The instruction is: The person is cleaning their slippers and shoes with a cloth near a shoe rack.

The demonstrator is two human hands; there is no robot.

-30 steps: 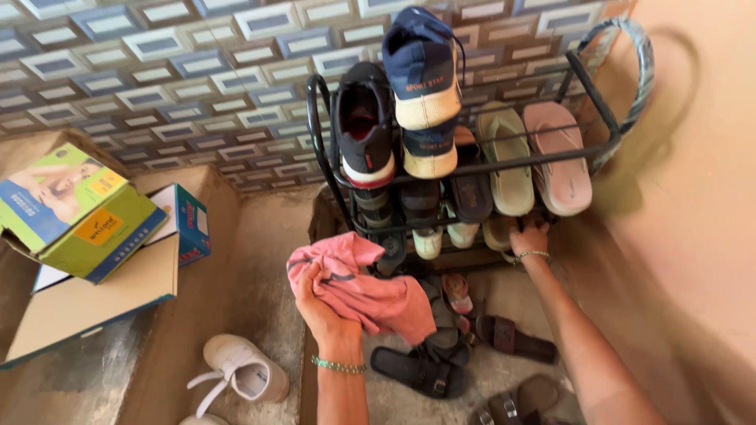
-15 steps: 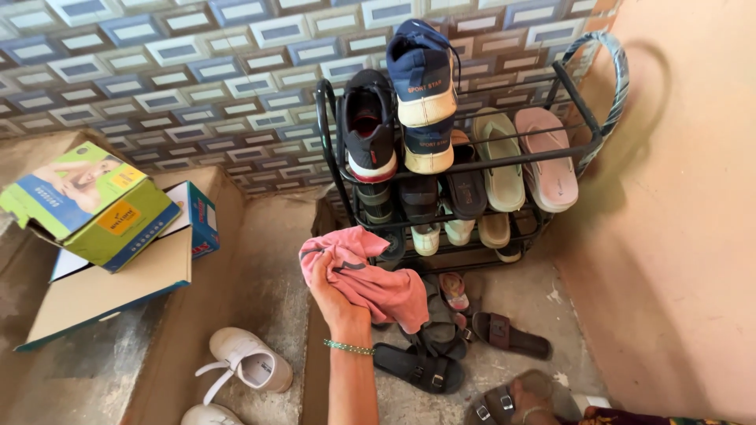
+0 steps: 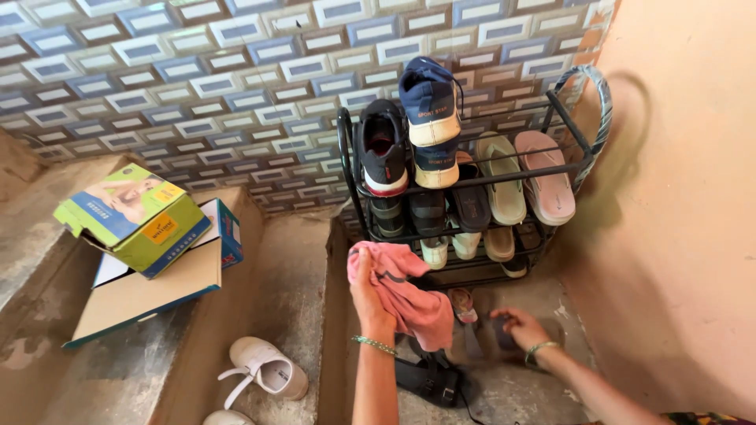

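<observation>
A pink cloth [image 3: 403,293] is gripped in the closed left hand [image 3: 368,295]. The right hand [image 3: 520,327], fingers curled down, rests on a dark sandal [image 3: 504,334] directly beneath them, below the shoe rack [image 3: 472,181].

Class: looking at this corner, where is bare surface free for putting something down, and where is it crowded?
Free: the concrete step between the boxes and shoe rack. Crowded: the rack's shelves and the floor below, where the right hand reaches.

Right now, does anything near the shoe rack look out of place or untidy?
Yes. A white shoe lies alone on the step, far from the shoe rack. The green box sits tilted on a stack of boxes. The blue sneaker on the top shelf stands on end, above its neighbours.
</observation>
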